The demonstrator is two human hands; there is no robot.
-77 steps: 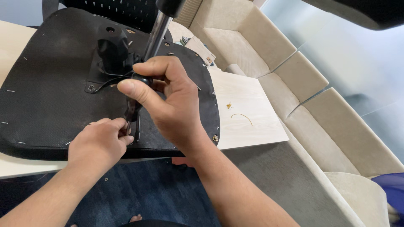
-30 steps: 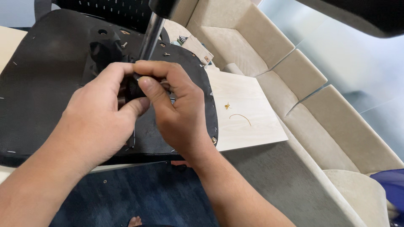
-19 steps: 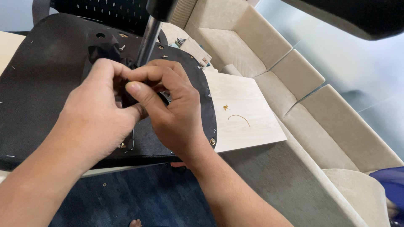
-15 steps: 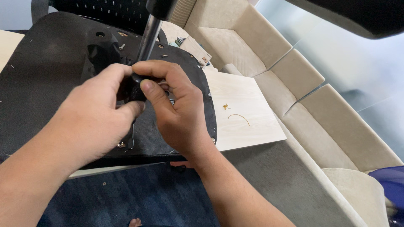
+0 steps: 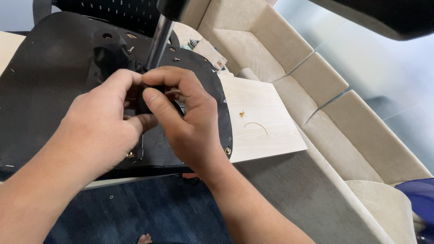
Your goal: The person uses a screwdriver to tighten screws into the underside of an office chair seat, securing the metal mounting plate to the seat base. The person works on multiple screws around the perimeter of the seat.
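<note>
Both hands pinch small black part on upturned chair seat (image 5: 45,81): left hand (image 5: 97,129) at 9 o'clock, right hand (image 5: 187,119) at 3. Risk: fingers slip, part drops among loose screws (image 5: 175,58).

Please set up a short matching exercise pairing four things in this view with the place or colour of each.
Things:
1. chair seat underside
2. metal post
3. wooden board
4. sofa

Descriptions:
A. beige, at the right
B. pale, with a curved wire lying on it
C. black, under both hands
D. silver, rising just above the fingers

Pairs: 1-C, 2-D, 3-B, 4-A
</note>
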